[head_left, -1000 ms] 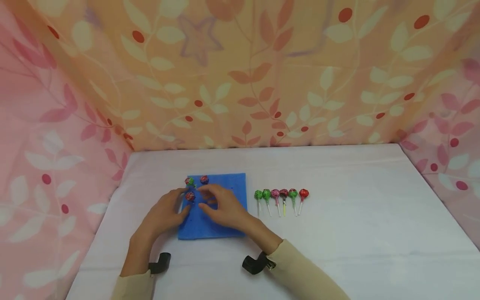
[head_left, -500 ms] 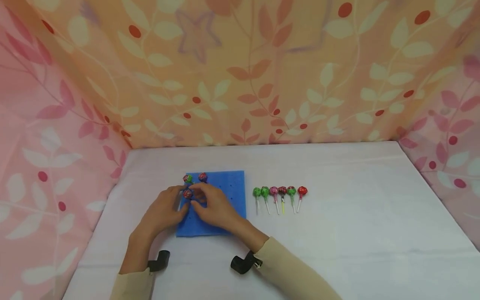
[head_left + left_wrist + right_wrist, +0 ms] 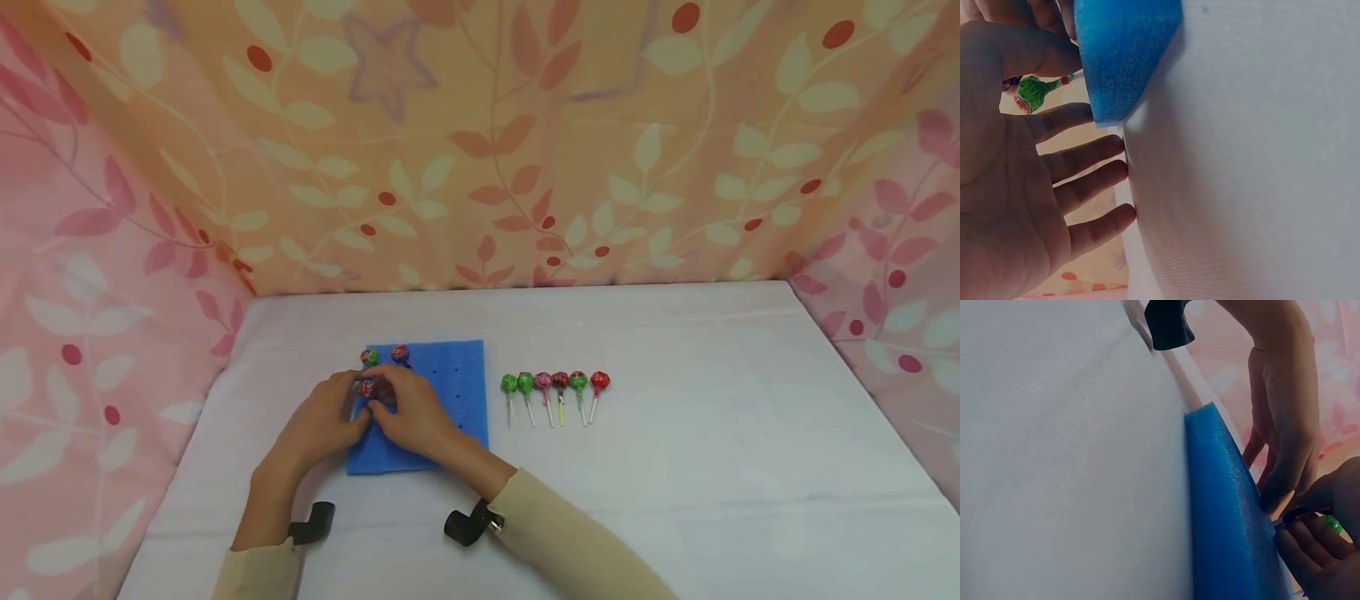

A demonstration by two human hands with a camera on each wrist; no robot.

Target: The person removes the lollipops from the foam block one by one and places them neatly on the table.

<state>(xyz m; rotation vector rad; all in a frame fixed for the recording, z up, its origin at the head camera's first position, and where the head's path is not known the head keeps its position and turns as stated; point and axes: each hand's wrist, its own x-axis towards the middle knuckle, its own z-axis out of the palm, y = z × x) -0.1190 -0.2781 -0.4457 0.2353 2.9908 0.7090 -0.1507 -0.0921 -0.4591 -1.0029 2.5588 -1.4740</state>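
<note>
A blue foam block [image 3: 450, 400] with rows of small holes lies on the table, and several round-headed lollipops stand in its left part. My left hand [image 3: 322, 421] rests at the block's left edge, its fingers mostly straight and its thumb touching the foam in the left wrist view. My right hand [image 3: 411, 412] pinches a red-and-dark lollipop [image 3: 367, 388] between thumb and fingers; the right wrist view shows its stick at the foam surface. Behind the hands stand a green-and-red lollipop [image 3: 369, 357] and a red-and-purple lollipop [image 3: 401, 354].
Right of the block, several lollipops lie in a row, among them a pink lollipop [image 3: 543, 381] and a red lollipop [image 3: 600, 381]. A white cloth covers the table [image 3: 697, 467]. Patterned curtains [image 3: 480, 167] stand behind and at both sides.
My right hand has moved left to the front lollipop and its fingers have closed in on it. My left hand stays at the block's edge. The head view has shifted slightly.
</note>
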